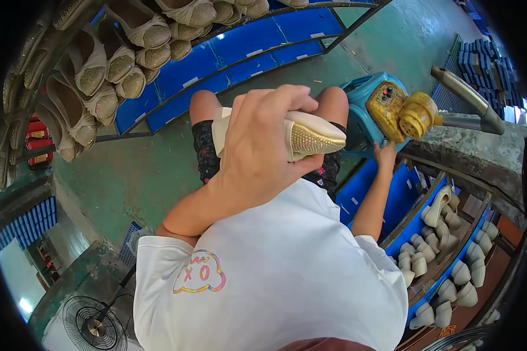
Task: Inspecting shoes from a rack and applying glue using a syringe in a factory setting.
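Note:
My left hand [257, 143] is raised in front of my chest, wrapped round a pale cream shoe [317, 131]. The shoe's toe, covered in small gold studs, points right; much of its body is behind my fingers. Low at the right, my right hand [385, 153] is closed at the lower edge of a yellow, stained device [386, 108] with small red knobs and a round perforated head. Whatever its fingers hold is too small to make out. The device rests on a light blue plastic stool [357, 126].
Racks at the upper left hold several finished shoes [91, 79] with studded toes. Blue shelves [257, 55] run behind. Right of me, a blue-edged rack [416, 225] carries cream shoe parts [436, 243]. A metal pipe [471, 96] juts beside the device. A fan [93, 324] stands lower left.

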The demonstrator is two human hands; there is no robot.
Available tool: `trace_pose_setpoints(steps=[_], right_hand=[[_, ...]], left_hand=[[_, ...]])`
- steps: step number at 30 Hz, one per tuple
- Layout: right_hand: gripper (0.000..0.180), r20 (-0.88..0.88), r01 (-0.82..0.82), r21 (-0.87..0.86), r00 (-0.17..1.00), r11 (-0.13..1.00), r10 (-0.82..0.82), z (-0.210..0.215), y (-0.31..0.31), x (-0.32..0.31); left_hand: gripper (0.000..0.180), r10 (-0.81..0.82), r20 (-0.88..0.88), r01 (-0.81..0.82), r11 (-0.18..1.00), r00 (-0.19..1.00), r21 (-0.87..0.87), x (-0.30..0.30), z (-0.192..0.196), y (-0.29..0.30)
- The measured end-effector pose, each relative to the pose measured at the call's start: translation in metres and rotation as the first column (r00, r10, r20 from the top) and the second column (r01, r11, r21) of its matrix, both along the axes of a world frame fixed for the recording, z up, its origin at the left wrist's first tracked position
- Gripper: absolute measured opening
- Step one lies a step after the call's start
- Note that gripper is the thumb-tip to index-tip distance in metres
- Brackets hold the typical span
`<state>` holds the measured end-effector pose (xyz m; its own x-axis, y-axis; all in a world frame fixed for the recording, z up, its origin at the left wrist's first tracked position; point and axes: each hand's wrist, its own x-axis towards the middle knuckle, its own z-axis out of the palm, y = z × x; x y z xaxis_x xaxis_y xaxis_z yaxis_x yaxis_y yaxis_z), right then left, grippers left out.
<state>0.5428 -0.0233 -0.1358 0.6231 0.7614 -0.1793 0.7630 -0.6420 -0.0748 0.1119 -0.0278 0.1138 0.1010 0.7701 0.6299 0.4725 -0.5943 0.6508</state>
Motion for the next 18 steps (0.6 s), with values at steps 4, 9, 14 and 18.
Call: trace_pose_setpoints(steps=[4,9,14,18], right_hand=[[0.052,-0.098,-0.019,0.149,0.995,0.989,0.034,-0.035,-0.010,0.010],[0.039,-0.048,-0.020,0.170,0.998,0.985,0.028,-0.024,-0.007,0.006],[0.032,-0.173,-0.190,0.220,0.958,0.957,0.230,0.070,0.006,-0.007],[0.031,-0.595,-0.029,0.662,0.587,0.749,0.549,0.212,0.007,-0.113]], left_hand=[[0.081,-0.001,-0.109,0.006,0.999,0.994,0.050,-0.004,0.010,-0.002],[0.072,0.018,0.006,-0.018,1.000,1.000,0.009,-0.005,0.007,-0.006],[0.067,-0.061,0.036,0.062,0.998,0.997,-0.001,-0.020,0.016,-0.004],[0.068,-0.118,0.118,0.119,0.993,0.986,-0.003,-0.026,0.015,-0.007]])
